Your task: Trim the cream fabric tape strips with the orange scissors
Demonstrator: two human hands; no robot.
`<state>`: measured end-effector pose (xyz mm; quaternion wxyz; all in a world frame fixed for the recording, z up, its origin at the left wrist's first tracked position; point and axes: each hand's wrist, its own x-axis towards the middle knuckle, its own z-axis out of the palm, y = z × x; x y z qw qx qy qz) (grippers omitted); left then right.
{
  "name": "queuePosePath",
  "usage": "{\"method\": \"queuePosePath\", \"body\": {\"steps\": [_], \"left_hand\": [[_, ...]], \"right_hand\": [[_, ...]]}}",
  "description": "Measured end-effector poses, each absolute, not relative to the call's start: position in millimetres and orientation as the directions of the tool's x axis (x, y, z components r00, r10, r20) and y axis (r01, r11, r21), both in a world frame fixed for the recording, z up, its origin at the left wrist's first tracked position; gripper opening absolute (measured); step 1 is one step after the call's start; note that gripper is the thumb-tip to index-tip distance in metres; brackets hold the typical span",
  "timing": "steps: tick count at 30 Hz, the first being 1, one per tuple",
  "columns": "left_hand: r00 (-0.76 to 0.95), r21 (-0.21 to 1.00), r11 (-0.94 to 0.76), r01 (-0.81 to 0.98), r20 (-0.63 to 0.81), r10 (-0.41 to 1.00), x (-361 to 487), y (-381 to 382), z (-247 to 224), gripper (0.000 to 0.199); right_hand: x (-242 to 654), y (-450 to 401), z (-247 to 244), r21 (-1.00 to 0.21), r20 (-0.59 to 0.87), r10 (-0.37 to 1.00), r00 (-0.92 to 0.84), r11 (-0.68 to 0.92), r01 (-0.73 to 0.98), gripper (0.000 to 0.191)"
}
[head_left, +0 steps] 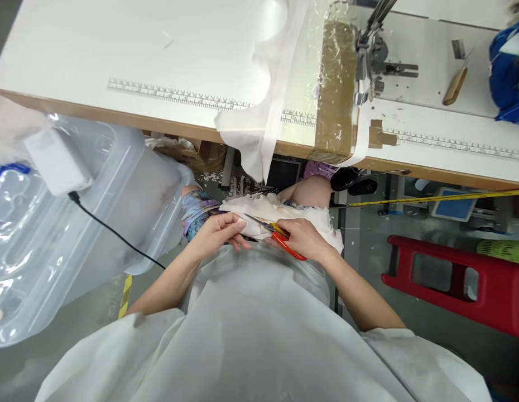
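Low in the middle of the head view, my right hand [303, 237] is wrapped round a pair of scissors [284, 244] with red and yellow handles. Their blades point left toward my left hand [221, 231]. The thumb and index finger of my left hand are pinched together; what they hold, if anything, is too small to make out. Its other fingers are partly curled. Pale cream fabric [322, 220] lies over my lap, behind and beneath both hands. Another strip of white fabric [272, 100] hangs over the table's front edge.
A white table [192, 50] with a printed ruler spans the top. Sewing machine parts [368, 61] and a wooden-handled tool [455, 86] are at upper right. Left stands a clear plastic bin [117, 206] with a white power bank [58, 162]; right, a red stool [498, 290].
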<state>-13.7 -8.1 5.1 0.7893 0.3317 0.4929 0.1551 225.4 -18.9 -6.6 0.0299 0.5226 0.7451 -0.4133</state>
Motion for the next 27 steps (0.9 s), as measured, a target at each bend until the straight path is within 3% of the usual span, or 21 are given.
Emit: {"method": "queuePosePath", "body": {"steps": [4, 5, 7, 8, 10, 13, 16, 18, 23, 27], "left_hand": [[0.512, 0.735, 0.642, 0.219, -0.647, 0.565, -20.1, -1.0, -1.2, 0.048], [0.517, 0.782, 0.541, 0.309, -0.616, 0.595, -20.9, 1.9, -0.8, 0.046], [0.524, 0.827, 0.174, 0.535, -0.486, 0.700, -17.4, 9.5, 4.1, 0.038], [0.553, 0.774, -0.059, 0.631, -0.395, 0.734, -12.3, 14.4, 8.3, 0.034], [0.679, 0.551, -0.469, 0.690, -0.269, 0.683, 5.6, 26.4, 18.4, 0.034], [0.811, 0.230, -0.785, 0.575, -0.284, 0.511, 44.7, 49.2, 30.4, 0.042], [0.755, 0.003, -0.811, 0.584, -0.368, 0.542, 76.5, 72.9, 33.4, 0.038], [0.704, -0.029, -0.780, 0.625, -0.409, 0.580, 80.4, 84.1, 29.8, 0.032], [0.627, 0.273, -0.576, 0.770, -0.489, 0.607, 23.4, 78.2, -4.1, 0.025], [0.561, 0.383, -0.410, 0.828, -0.569, 0.601, -24.8, 45.9, -27.7, 0.022]], "right_hand": [[242.3, -31.8, -8.4, -0.695, -0.476, 0.797, -0.372, -0.082, 0.714, 0.051], [246.3, -35.9, -8.1, -0.710, -0.480, 0.805, -0.348, -0.123, 0.693, 0.050], [252.8, -43.9, -7.0, -0.742, -0.475, 0.825, -0.307, -0.188, 0.643, 0.048], [254.9, -47.5, -6.3, -0.761, -0.467, 0.836, -0.287, -0.214, 0.613, 0.047], [256.6, -52.5, -4.7, -0.794, -0.449, 0.857, -0.251, -0.254, 0.552, 0.044], [254.2, -54.6, -2.2, -0.822, -0.420, 0.881, -0.219, -0.266, 0.504, 0.041], [250.9, -53.4, 0.5, -0.826, -0.391, 0.896, -0.209, -0.242, 0.508, 0.040], [251.0, -53.8, 1.5, -0.829, -0.383, 0.901, -0.203, -0.238, 0.506, 0.039], [257.6, -62.1, -4.9, -0.828, -0.438, 0.883, -0.171, -0.322, 0.459, 0.040], [257.9, -65.4, -13.8, -0.807, -0.535, 0.810, -0.241, -0.405, 0.431, 0.045]]}}
